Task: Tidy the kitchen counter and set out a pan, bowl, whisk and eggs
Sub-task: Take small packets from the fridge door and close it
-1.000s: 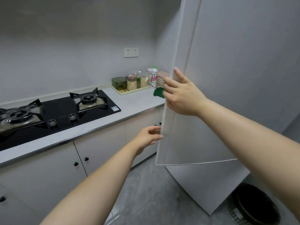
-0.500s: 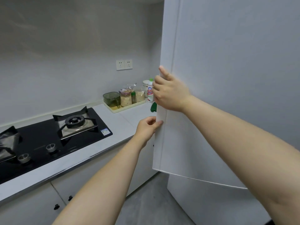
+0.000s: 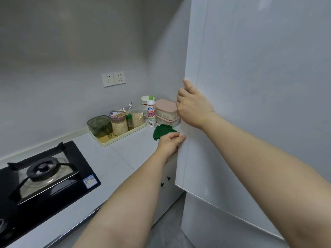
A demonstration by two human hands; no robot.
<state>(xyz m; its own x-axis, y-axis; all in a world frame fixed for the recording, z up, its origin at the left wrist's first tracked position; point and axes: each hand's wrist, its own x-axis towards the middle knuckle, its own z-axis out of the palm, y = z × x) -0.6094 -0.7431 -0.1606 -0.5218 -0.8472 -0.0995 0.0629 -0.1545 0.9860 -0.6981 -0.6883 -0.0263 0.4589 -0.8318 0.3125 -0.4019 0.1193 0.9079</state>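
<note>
l hand point(image 3: 169, 144) & r hand point(image 3: 194, 108) grip fridge door point(image 3: 250, 104) edge, r fingers' tips hidden.

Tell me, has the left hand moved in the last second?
Yes. The left hand rose toward the white door: before it hung short of the door's edge; now its fingertips touch that edge beside the green cloth.

The person's two forearms are bare along their whole visible length, broad near the camera and tapering to the wrists. The left hand point(image 3: 169, 143) and the right hand point(image 3: 192, 106) are bare too, with short, rounded fingers.
</note>
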